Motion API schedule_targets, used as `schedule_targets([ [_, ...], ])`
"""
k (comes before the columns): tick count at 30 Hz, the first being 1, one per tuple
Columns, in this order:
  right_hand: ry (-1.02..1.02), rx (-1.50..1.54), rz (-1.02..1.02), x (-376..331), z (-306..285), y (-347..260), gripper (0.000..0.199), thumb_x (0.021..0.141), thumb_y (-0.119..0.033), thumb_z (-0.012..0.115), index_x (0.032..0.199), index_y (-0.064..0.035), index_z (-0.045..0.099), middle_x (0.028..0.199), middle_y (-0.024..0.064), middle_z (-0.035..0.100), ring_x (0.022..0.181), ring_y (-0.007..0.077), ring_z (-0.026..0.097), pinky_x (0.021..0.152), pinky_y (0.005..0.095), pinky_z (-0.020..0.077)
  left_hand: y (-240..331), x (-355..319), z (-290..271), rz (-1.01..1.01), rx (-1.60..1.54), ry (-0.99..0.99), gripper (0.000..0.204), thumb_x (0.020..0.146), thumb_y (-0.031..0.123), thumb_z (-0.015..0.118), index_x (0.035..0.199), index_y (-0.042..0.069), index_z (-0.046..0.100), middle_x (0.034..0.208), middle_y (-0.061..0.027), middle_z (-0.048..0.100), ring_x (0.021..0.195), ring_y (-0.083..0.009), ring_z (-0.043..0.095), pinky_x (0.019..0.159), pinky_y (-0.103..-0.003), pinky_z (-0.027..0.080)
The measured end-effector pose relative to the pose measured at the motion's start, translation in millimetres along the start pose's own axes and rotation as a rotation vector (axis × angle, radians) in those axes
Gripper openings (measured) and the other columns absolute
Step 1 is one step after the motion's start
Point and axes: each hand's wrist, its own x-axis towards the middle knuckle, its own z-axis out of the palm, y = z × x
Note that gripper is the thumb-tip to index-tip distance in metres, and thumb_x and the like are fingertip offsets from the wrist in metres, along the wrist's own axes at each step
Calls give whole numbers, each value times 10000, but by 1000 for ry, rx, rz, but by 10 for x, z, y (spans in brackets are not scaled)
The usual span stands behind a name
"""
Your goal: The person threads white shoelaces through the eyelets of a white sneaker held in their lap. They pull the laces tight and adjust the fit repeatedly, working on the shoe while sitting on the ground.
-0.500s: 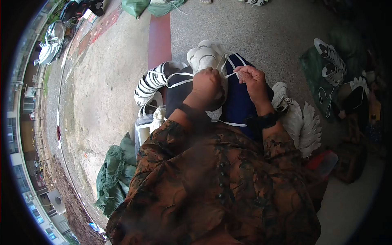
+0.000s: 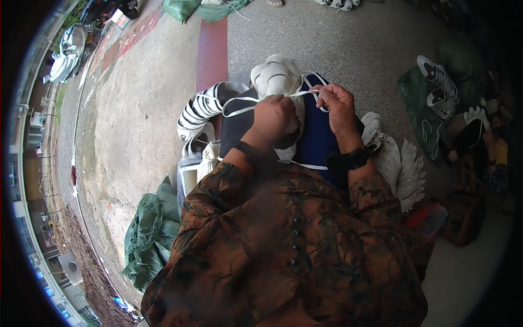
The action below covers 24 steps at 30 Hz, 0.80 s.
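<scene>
White shoe uppers (image 2: pixel 275 76) lie stacked over my lap, on a dark blue cloth (image 2: pixel 318 139) with white edging. My left hand (image 2: pixel 274 117) is closed in front of them, gripping a white shoelace (image 2: pixel 239 99) that loops out to its left. Between my hands the lace runs nearly straight across the uppers. My right hand (image 2: pixel 336 104) pinches its other part between thumb and fingers, above the blue cloth. What lies under my left palm is hidden.
Black-and-white shoe uppers (image 2: pixel 197 111) curve in a stack at the left, above a green sack (image 2: pixel 147 231). White uppers (image 2: pixel 406 171) fan out by my right forearm. Farther right, more uppers (image 2: pixel 438 82) and a loose white lace (image 2: pixel 430 133) lie on green sacking (image 2: pixel 411 90).
My right hand has moved slightly up and left, its fingers closing more on the lace. The left hand stays almost where it was, still gripping.
</scene>
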Motion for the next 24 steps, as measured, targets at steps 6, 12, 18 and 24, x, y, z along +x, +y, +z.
schedule_targets([
  [6,59,362,93,22,117,-58,130,896,-67,523,774,-36,552,836,128,624,693,120,546,653,218,446,41,77,65,5,140,-100,86,691,150,619,686,96,553,692,-74,577,640,-255,616,548,-371,498],
  [12,406,226,39,-95,-869,-105,110,880,-60,545,782,-20,514,712,39,505,688,121,518,637,258,447,-729,-664,-731,-174,267,-114,86,740,112,577,671,85,533,673,-102,571,621,-300,592,562,-392,492],
  [18,514,-111,196,-549,-2567,-29,78,843,-48,536,768,-55,515,719,36,532,648,123,524,556,240,414,-1937,-2452,-1853,-1048,703,-443,132,787,180,584,782,71,658,818,-164,656,790,-332,642,673,-425,505],
  [24,-67,-720,239,-69,-1057,-80,88,759,-73,611,828,-58,559,718,2,544,648,87,528,553,241,434,-1486,-1685,-1036,-791,289,-166,152,733,68,540,855,35,623,839,-198,639,816,-374,619,718,-446,497],
])
